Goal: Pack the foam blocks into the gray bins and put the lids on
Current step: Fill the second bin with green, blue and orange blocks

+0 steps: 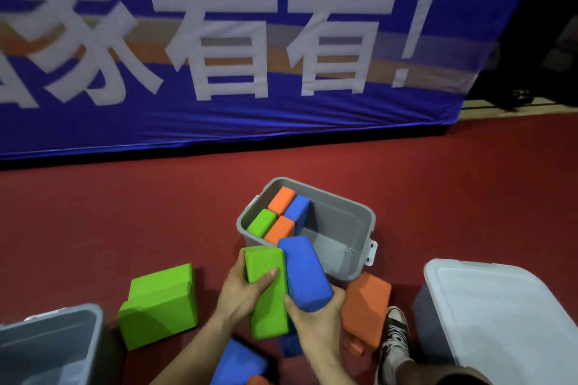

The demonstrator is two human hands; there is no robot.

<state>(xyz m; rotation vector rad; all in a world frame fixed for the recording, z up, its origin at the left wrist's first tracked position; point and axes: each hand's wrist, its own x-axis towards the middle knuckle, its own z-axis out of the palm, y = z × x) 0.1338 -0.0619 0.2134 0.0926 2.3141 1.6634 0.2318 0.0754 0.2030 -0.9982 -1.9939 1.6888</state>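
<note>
The left hand [242, 291] is closing its grip around a green foam block [267, 291], thumb lying across the block's upper face and fingers wrapping its left edge, while the right hand [316, 316] is cupping the near end of a blue foam block [305, 272] from below, its grip holding that block tight against the green one so the two are touching side by side. Both blocks are tilting forward, their far ends reaching to the near rim of the open gray bin [353, 228] sitting on the red floor [125, 212]. Inside that bin four blocks are standing packed against its left wall: two orange [281, 198], one blue [297, 208] and one green [261, 222], while the right half of the bin is showing bare bottom. Just left of the hands a pair of green blocks [159, 303] is lying on the floor, and just right of them an orange block [364, 306] is resting beside the bin's near wall. Another blue block [239, 362] is lying under the forearms. A sneaker [395, 334] is showing beside the orange block. A second gray bin [53, 344] is sitting open at the lower left, and a third bin at the lower right is wearing a pale lid [500, 316]. A blue banner [219, 40] with white characters is hanging behind
</note>
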